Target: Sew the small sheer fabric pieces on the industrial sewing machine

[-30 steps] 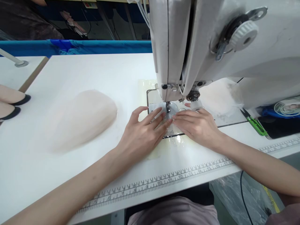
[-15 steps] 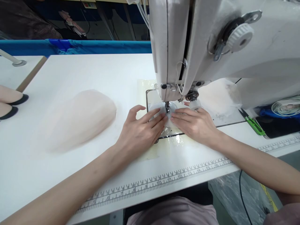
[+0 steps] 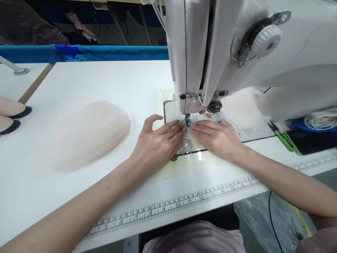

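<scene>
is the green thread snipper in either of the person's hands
No, the green thread snipper lies on the table to the right, apart from both hands, while the left hand and right hand press flat by the needle.

i see a white table [image 3: 105, 80] carrying everything here. along its near edge runs a printed ruler strip [image 3: 171, 207]. on the left half lies a pale pink mound of sheer fabric [image 3: 91, 131], well apart from the sewing machine [image 3: 237, 52], which stands on the right half. a metal plate [image 3: 181, 140] is set into the top under the machine's needle, with a yellowish clear film [image 3: 181, 165] around it. behind the machine's head lies more pale fabric [image 3: 242, 109]. green snips [image 3: 285, 140] rest near the right edge.
</scene>
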`<state>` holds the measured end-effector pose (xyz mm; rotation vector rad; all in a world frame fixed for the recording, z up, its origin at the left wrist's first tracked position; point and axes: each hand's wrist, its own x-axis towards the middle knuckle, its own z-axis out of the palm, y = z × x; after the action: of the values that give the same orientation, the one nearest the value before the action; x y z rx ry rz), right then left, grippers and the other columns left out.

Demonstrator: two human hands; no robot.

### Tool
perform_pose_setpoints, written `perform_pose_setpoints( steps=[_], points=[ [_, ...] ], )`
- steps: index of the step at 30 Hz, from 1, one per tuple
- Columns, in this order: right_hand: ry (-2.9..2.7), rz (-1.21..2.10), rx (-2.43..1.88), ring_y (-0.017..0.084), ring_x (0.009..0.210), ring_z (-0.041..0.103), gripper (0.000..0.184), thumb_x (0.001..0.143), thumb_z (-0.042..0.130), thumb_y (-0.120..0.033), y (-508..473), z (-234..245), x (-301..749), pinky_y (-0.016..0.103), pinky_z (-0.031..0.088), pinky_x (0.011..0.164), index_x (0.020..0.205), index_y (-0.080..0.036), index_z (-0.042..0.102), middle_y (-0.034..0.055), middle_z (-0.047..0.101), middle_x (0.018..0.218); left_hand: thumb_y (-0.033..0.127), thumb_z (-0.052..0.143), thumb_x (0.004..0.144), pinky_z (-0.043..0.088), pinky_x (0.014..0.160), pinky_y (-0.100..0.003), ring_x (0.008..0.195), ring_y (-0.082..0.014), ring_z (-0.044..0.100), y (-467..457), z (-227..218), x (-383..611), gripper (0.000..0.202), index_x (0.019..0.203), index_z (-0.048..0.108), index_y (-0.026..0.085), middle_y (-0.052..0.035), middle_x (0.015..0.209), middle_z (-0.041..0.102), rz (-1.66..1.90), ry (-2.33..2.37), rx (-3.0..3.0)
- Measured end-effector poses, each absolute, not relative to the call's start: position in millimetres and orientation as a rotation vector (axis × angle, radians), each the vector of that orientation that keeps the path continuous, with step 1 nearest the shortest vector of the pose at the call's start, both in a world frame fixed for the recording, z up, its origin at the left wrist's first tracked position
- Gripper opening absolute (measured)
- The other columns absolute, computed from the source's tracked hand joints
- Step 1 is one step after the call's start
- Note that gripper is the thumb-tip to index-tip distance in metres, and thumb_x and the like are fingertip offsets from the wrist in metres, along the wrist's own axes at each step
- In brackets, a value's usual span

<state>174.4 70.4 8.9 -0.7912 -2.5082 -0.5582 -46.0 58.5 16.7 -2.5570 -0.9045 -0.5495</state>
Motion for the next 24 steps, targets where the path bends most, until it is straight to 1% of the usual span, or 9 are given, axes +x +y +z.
perform_pose_setpoints(
  steps=[4,7,10,16,21,24],
  points=[
    [-2.526,-0.543,-0.809,0.017,0.09,0.067,0.025,0.093,0.049,-0.006,71.0,10.7,173.1,0.035,0.046,0.1,0.096,-0.017,0.072,0.0015,0.075,0.106,0.014,0.047,0.096,0.037,0.098,-0.047,0.109,-0.0216,0.067,60.8,15.6,-46.9,0.025,0.115,0.063,0.016,-0.0069,0.112,0.073,-0.584,-0.926,-2.581],
    [-2.541,-0.552,-0.826,0.017,0.09,0.067,0.025,0.093,0.049,-0.007,72.0,11.4,172.7,0.036,0.048,0.1,0.096,-0.017,0.071,0.001,0.074,0.108,0.015,0.045,0.097,0.036,0.1,-0.047,0.111,-0.021,0.066,61.7,15.9,-47.2,0.027,0.116,0.063,0.021,-0.0047,0.115,0.071,-0.569,-0.999,-2.615],
    [-2.544,-0.554,-0.839,0.017,0.089,0.067,0.025,0.094,0.049,-0.008,73.2,11.4,172.5,0.035,0.048,0.1,0.097,-0.016,0.072,0.0012,0.074,0.107,0.017,0.041,0.098,0.036,0.102,-0.047,0.113,-0.0192,0.065,62.9,16.4,-46.9,0.029,0.117,0.062,0.025,-0.0018,0.117,0.071,-0.532,-1.053,-2.617],
    [-2.519,-0.524,-0.848,0.018,0.093,0.069,0.021,0.092,0.053,-0.009,75.2,9.3,171.4,0.037,0.049,0.1,0.1,-0.014,0.072,0.0036,0.075,0.106,0.015,0.042,0.099,0.035,0.1,-0.046,0.11,-0.0202,0.066,65.8,14.0,-46.2,0.027,0.117,0.062,0.019,-0.0055,0.114,0.072,-0.566,-1.016,-2.581],
    [-2.576,-0.398,-0.891,0.02,0.105,0.067,0.026,0.091,0.051,-0.006,74.8,10.6,171.9,0.039,0.048,0.102,0.106,-0.014,0.071,0.0063,0.073,0.111,0.016,0.043,0.099,0.035,0.101,-0.045,0.108,-0.02,0.067,66.9,12.3,-46.7,0.027,0.117,0.062,0.018,-0.0049,0.113,0.072,-0.591,-0.999,-2.563],
    [-2.589,-0.398,-0.899,0.021,0.106,0.066,0.027,0.09,0.051,-0.004,74.4,10.9,172.2,0.04,0.047,0.103,0.107,-0.014,0.071,0.0067,0.072,0.113,0.015,0.045,0.098,0.036,0.1,-0.045,0.107,-0.0206,0.067,66.5,11.5,-46.9,0.026,0.117,0.062,0.015,-0.0065,0.114,0.072,-0.59,-0.979,-2.544]
  ],
)
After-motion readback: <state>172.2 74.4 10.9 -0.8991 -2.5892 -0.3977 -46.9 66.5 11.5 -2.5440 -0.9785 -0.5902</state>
